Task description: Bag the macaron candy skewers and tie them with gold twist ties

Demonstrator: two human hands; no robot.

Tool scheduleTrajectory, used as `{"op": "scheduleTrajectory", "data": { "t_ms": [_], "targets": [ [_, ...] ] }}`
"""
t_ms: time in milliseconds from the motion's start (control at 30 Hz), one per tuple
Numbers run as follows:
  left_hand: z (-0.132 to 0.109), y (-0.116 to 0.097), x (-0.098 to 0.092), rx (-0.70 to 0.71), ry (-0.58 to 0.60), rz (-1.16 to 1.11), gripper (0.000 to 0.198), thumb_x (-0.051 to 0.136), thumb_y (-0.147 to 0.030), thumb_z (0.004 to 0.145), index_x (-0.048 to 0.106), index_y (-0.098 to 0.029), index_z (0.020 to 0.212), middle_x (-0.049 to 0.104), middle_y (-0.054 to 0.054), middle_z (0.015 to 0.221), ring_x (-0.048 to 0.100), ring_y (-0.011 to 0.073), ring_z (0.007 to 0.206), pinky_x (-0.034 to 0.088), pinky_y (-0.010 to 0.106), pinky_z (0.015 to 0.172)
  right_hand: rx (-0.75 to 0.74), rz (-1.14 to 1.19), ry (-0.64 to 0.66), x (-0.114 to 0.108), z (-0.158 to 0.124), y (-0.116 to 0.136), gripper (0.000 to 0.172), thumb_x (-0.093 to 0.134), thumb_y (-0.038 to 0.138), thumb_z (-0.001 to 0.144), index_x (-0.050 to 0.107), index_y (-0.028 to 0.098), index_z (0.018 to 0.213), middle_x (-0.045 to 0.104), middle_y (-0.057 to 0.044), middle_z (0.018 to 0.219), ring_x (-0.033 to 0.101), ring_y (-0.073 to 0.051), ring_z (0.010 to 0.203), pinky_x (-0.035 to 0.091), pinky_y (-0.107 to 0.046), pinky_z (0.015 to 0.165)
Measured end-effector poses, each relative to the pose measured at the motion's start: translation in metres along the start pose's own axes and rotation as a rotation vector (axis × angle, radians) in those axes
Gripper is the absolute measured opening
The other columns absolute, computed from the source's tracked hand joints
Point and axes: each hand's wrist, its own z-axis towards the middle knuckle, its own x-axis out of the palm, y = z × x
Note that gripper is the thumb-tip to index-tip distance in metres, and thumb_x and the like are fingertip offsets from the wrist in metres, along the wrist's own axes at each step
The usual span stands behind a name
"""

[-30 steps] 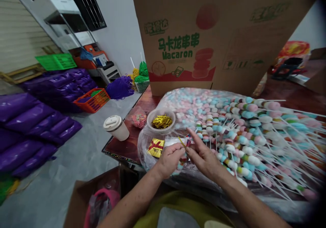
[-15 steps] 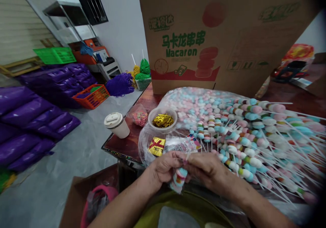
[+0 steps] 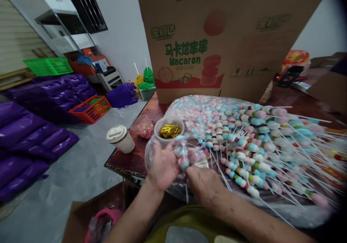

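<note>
My right hand [image 3: 206, 185] is closed around the lower part of a marshmallow skewer [image 3: 183, 160], which stands upright in a clear wrapper with its white stick pointing down. Just left of the skewer, my left hand [image 3: 162, 169] has its fingers spread, palm turned up; motion blurs it, and whether it touches the wrapper is unclear. Beyond the hands stands a clear bowl of gold twist ties [image 3: 170, 131]. To the right lie many unwrapped marshmallow skewers [image 3: 255, 156] in a heap, beside loose marshmallows in a large clear bag [image 3: 195, 109].
A large cardboard box [image 3: 187, 26] stands at the table's back. A lidded paper cup [image 3: 121, 140] and a small bag of pink pieces [image 3: 145, 128] are at the left edge. Below is an open carton [image 3: 78, 217] with a pink item. Purple packs [image 3: 32, 145] line the floor.
The wrapped skewer has turned from hanging marshmallows-down to standing marshmallows-up. My left hand has gone from pinching at its neck to spread fingers. The view has shifted slightly.
</note>
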Motion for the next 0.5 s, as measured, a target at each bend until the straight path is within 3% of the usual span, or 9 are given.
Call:
{"op": "scheduleTrajectory", "data": {
  "t_ms": [33, 100, 167, 267, 367, 433, 500],
  "targets": [
    [-0.004, -0.006, -0.003, 0.061, 0.013, 0.027, 0.091, 0.021, -0.087, 0.062, 0.056, -0.02, 0.113, 0.066, 0.008, 0.071, 0.063, 0.0232, 0.066, 0.047, 0.032, 0.056, 0.115, 0.099, -0.002, 0.004, 0.0, 0.0, 0.017, 0.039, 0.025, 0.082, 0.045, 0.02, 0.067, 0.049, 0.0, 0.055, 0.042, -0.013, 0.05, 0.031, -0.025, 0.049],
    [-0.009, -0.007, -0.011, -0.001, 0.13, 0.233, 0.091, 0.023, -0.086, 0.065, 0.064, -0.014, 0.103, 0.068, 0.01, 0.071, 0.064, 0.026, 0.071, 0.049, 0.037, 0.063, 0.281, 0.169, -0.087, 0.009, 0.002, 0.002, 0.023, 0.029, 0.028, 0.087, 0.04, 0.021, 0.068, 0.047, 0.001, 0.056, 0.042, -0.013, 0.051, 0.033, -0.024, 0.049],
    [-0.008, 0.006, -0.014, -0.052, 0.157, 0.352, 0.074, 0.04, -0.075, 0.071, 0.068, -0.01, 0.093, 0.069, 0.012, 0.076, 0.063, 0.0273, 0.08, 0.047, 0.041, 0.078, 0.385, 0.274, -0.121, 0.011, 0.005, 0.006, 0.025, 0.026, 0.033, 0.089, 0.037, 0.021, 0.07, 0.045, 0.002, 0.058, 0.043, -0.013, 0.054, 0.035, -0.023, 0.05],
    [-0.003, 0.032, -0.01, 0.072, 0.006, 0.546, 0.05, 0.049, -0.058, 0.078, 0.066, -0.014, 0.094, 0.067, 0.009, 0.097, 0.057, 0.0221, 0.098, 0.038, 0.035, 0.095, 0.614, 0.789, 0.127, 0.017, 0.004, 0.019, 0.023, 0.032, 0.04, 0.085, 0.037, 0.022, 0.072, 0.036, 0.007, 0.049, 0.033, -0.01, 0.041, 0.033, -0.022, 0.044],
    [0.001, 0.045, -0.003, 0.15, -0.083, 0.578, 0.041, 0.046, -0.051, 0.083, 0.062, -0.014, 0.093, 0.066, 0.007, 0.093, 0.058, 0.0191, 0.091, 0.042, 0.032, 0.088, 0.729, 1.04, 0.378, 0.026, -0.002, 0.022, 0.029, 0.032, 0.044, 0.083, 0.036, 0.023, 0.064, 0.027, 0.011, 0.038, 0.017, -0.008, 0.029, 0.026, -0.022, 0.033],
    [0.004, 0.047, 0.0, 0.193, -0.139, 0.591, 0.04, 0.043, -0.049, 0.085, 0.061, -0.014, 0.093, 0.066, 0.006, 0.085, 0.059, 0.0176, 0.082, 0.045, 0.03, 0.08, 0.719, 1.033, 0.403, 0.03, -0.005, 0.016, 0.038, 0.035, 0.051, 0.083, 0.037, 0.022, 0.057, 0.029, 0.009, 0.035, 0.02, -0.008, 0.028, 0.027, -0.022, 0.033],
    [0.007, 0.052, 0.002, 0.244, -0.255, 0.722, 0.045, 0.032, -0.047, 0.088, 0.061, -0.013, 0.092, 0.065, 0.006, 0.076, 0.059, 0.017, 0.071, 0.046, 0.028, 0.069, 0.699, 1.023, 0.311, 0.027, -0.006, 0.007, 0.043, 0.043, 0.057, 0.079, 0.042, 0.02, 0.057, 0.041, 0.005, 0.042, 0.036, -0.009, 0.036, 0.035, -0.023, 0.04]
  ]
}}
